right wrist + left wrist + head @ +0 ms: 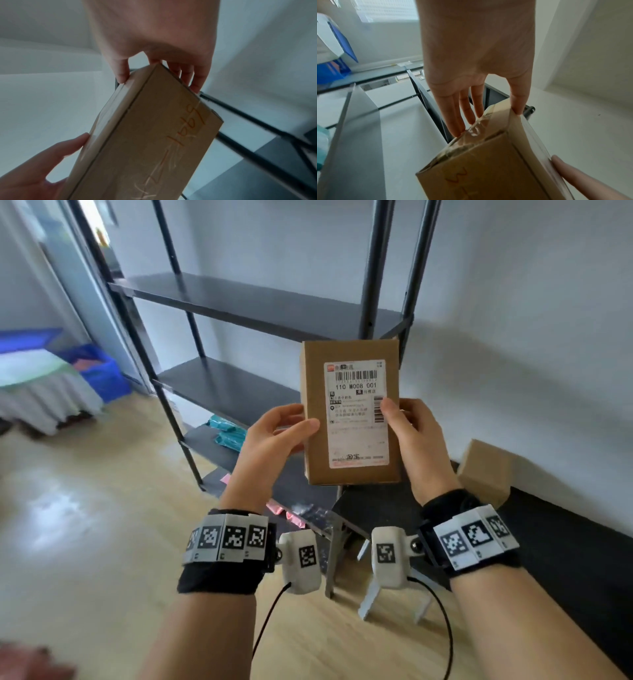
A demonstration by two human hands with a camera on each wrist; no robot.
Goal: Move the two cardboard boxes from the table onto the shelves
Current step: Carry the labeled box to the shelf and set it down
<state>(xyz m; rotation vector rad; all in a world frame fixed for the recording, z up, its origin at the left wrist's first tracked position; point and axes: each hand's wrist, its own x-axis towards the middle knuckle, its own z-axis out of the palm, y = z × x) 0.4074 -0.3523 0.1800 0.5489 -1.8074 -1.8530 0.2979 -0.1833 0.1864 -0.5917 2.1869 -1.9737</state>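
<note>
- The fingers [476, 108] of the left hand [270, 436] lie behind the left side of the cardboard box [351, 412], and its thumb presses on the front, so this hand grips the box.
- The right hand [416, 433] holds the right edge in the same way: the thumb is on the white shipping label [358, 414], the fingers are behind the box.
- The box is in the air, upright, with the label toward the person, in front of the dark metal shelves [260, 302].
- The back of the box has orange handwriting and clear tape.
- A second cardboard box [484, 470] stands on the black table [565, 542] at the right, near the wall.
- Teal packets [227, 433] lie on a lower shelf.
- Blue bins [99, 371] stand on the floor far left.
</note>
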